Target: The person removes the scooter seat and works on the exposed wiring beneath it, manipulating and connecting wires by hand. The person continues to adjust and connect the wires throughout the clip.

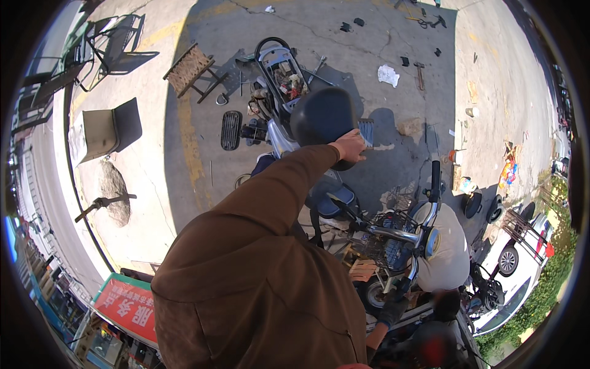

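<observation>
My left hand is bare, and its fingers curl over the edge of a black rounded seat on an electric bike. The brown sleeve of my left arm crosses the middle of the view. Lower right, my right hand, in a dark glove, is closed round the near grip of the silver handlebar. The far black grip is free. Behind the seat, the bike's rear section shows its inside, with wires and small parts. A blue-grey footboard lies between seat and handlebar.
A low woven stool and a black ribbed pad stand and lie left of the bike. On the concrete beyond are a hammer, crumpled paper and several scraps. A large pale rounded shape adjoins the handlebar. A white car stands right.
</observation>
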A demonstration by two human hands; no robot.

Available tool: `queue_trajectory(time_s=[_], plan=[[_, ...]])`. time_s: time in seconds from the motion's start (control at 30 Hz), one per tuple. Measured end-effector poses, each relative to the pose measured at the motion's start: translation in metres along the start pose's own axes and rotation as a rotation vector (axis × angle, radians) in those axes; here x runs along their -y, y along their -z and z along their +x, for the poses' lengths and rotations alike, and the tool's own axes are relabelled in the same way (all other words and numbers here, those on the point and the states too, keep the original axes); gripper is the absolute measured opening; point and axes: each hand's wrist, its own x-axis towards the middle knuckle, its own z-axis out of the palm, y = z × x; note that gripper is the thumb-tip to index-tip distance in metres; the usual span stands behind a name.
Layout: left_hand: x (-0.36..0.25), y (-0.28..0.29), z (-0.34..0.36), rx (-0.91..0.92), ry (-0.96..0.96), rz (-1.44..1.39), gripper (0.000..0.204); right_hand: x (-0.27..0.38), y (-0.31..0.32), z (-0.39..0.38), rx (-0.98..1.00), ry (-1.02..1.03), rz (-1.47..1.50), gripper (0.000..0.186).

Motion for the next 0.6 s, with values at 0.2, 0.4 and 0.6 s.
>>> queue_trajectory(time_s=[0.2, 0.4, 0.6], plan=[[0.003, -0.004, 0.0, -0.029, -0.006, -0.006, 0.04, -0.039, -0.01, 0.016, -0.133, 0.293, -0.145, 0.064], [0.001, -0.003, 0.002, -0.036, -0.02, -0.019, 0.038, -0.06, -0.015, 0.031, 0.411, -0.373, 0.484, 0.056], [0.004, -0.002, -0.003, -0.062, -0.012, -0.03, 0.037, -0.038, -0.022, 0.029, 0.145, -0.058, -0.136, 0.059]])
